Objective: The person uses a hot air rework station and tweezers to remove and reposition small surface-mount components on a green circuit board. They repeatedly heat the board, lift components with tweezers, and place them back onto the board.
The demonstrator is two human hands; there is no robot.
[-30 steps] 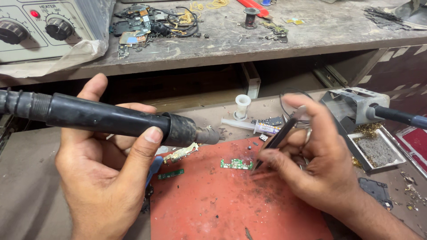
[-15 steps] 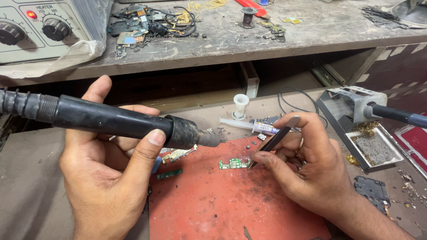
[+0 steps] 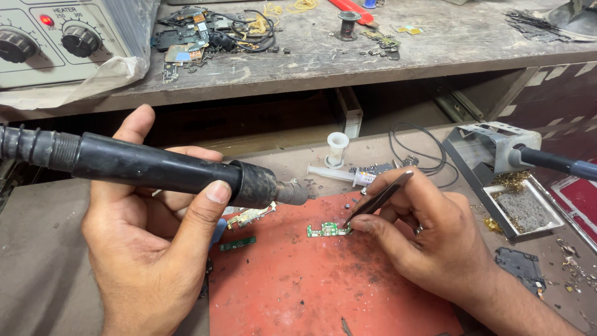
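On the desk [image 3: 74, 292] lies a red mat [image 3: 311, 286]. The left hand [image 3: 146, 249] is clamped around a black hot-air handpiece [image 3: 155, 168], its nozzle above the mat's upper edge. The right hand [image 3: 435, 242] pinches dark tweezers [image 3: 379, 198], whose tips touch a small green circuit board [image 3: 328, 229] lying on the mat.

The low bench [image 3: 56, 249] carries a red mat [image 3: 298, 292], and on the mat lie small green boards [image 3: 328, 229] (one just beside another [image 3: 237, 244] near the mat's left edge). A syringe [image 3: 339, 175], a white spool [image 3: 337, 148], a coiled wire [image 3: 423, 152] and an iron stand [image 3: 497, 174] rest behind it. The upper shelf [image 3: 435, 43] holds a heater unit [image 3: 56, 43], tangled parts [image 3: 211, 34] and a bobbin [image 3: 348, 25].
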